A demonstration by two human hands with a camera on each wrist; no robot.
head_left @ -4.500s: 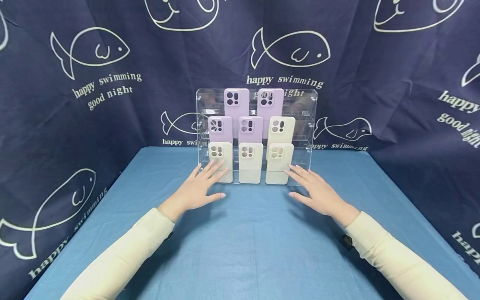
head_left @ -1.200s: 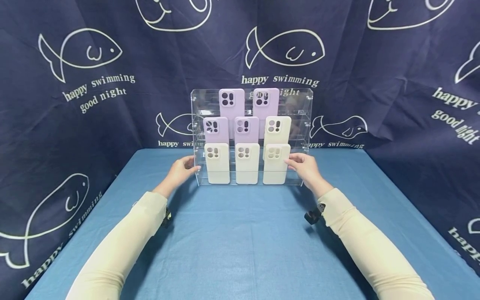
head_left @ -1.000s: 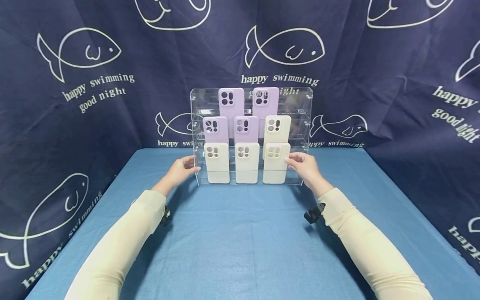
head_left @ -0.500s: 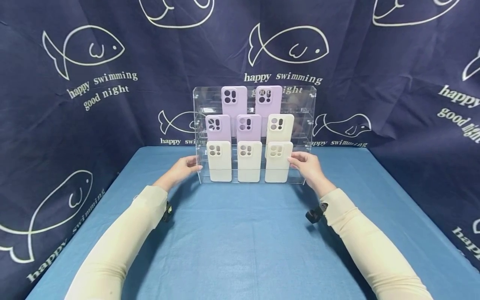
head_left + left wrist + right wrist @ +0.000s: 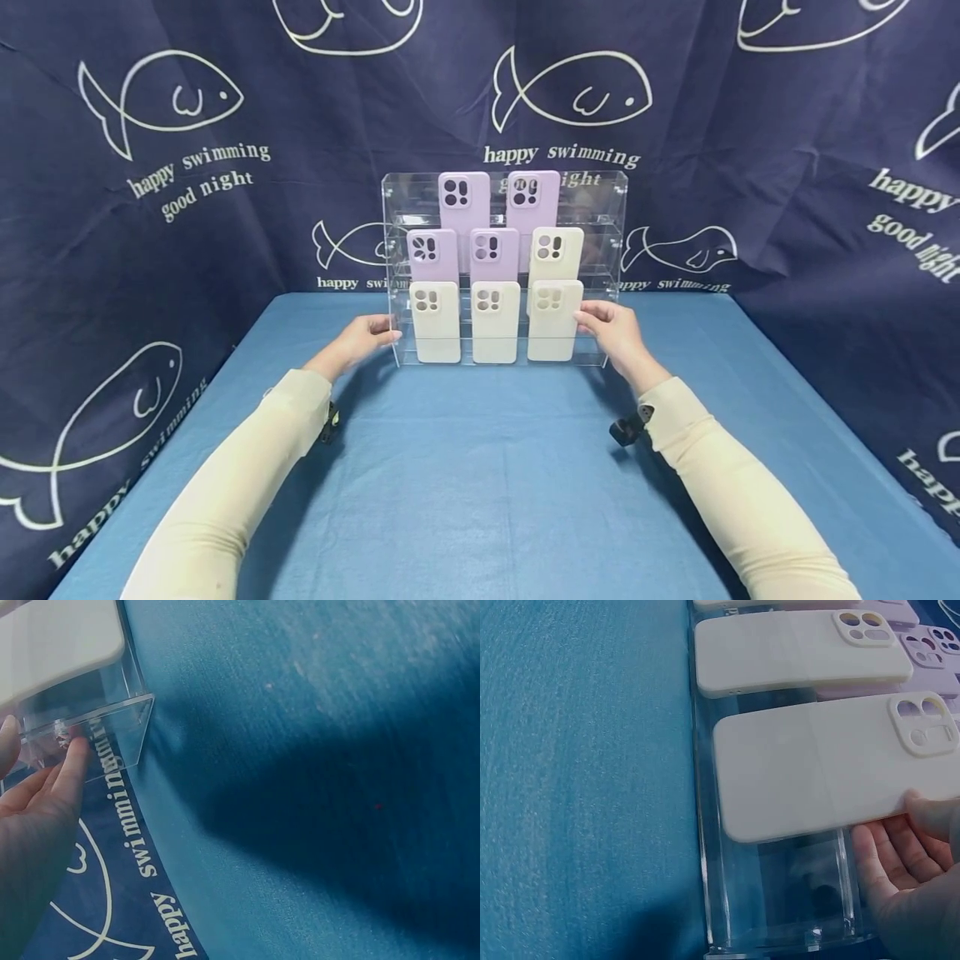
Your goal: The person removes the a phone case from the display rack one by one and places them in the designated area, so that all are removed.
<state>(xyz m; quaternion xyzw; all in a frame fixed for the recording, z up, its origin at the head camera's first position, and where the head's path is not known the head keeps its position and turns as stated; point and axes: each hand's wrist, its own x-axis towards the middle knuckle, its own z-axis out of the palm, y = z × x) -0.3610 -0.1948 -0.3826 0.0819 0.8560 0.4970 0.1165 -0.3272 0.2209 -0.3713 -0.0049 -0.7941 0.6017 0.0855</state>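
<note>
A clear acrylic display stand (image 5: 600,200) holds phone cases in three tiers. My left hand (image 5: 358,342) grips its left side panel, thumb in front and fingers behind; in the left wrist view, the fingers of that hand (image 5: 45,802) lie against the clear panel. My right hand (image 5: 617,333) pinches the right edge of the front-row right cream phone case (image 5: 555,325), thumb on its back face. The right wrist view has this cream case (image 5: 802,772) slightly tilted in front of the shelf, beside another cream case (image 5: 795,652).
Two more cream cases, the left one (image 5: 437,325) and the middle one (image 5: 495,325), stand in the front row. Behind are purple cases (image 5: 496,254) and another cream case (image 5: 558,250). Blue cloth (image 5: 480,483) covers the table; a dark fish-print curtain (image 5: 300,100) hangs behind.
From spread in front of the stand, both hands have moved to its sides: left onto the panel, right onto the cream case. That case has just risen slightly against its neighbours.
</note>
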